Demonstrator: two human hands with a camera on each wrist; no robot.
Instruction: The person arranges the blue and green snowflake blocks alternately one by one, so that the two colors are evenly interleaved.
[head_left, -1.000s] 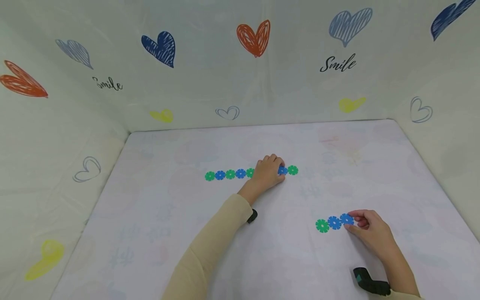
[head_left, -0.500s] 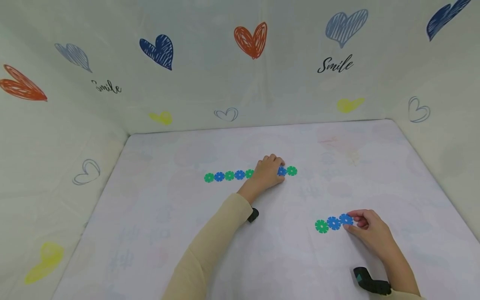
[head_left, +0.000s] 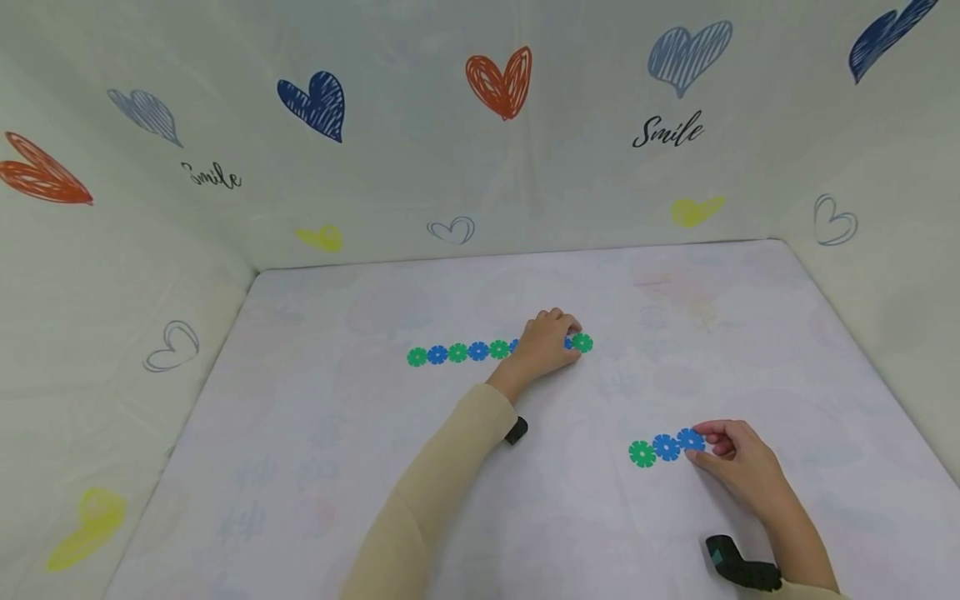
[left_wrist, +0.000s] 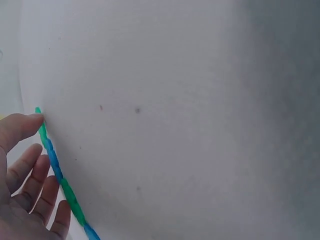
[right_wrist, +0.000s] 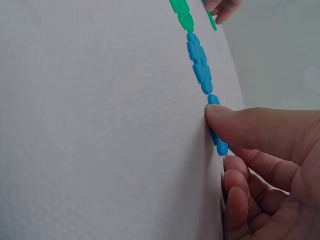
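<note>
A long row of green (head_left: 458, 352) and blue (head_left: 437, 355) notched plastic snowflake discs lies on the white table in the head view. My left hand (head_left: 542, 342) covers part of this row; its thumb and index finger are at the edges of the green end disc (head_left: 582, 342), which also shows by the thumb in the left wrist view. Closer to me, my right hand (head_left: 742, 458) pinches a blue snowflake disc (right_wrist: 215, 125) between thumb and fingers. Left of that disc lie another blue disc (head_left: 666, 447) and a green disc (head_left: 642, 454).
The white table (head_left: 337, 467) has its back edge against a pale cloth wall (head_left: 390, 167) printed with hearts and words. Similar cloth rises at left and right. A black wrist camera (head_left: 742, 567) sits under the right forearm.
My left hand has slid right along the row, from the blue disc to the green end disc. My right hand has kept its pinch and place on the blue disc.
</note>
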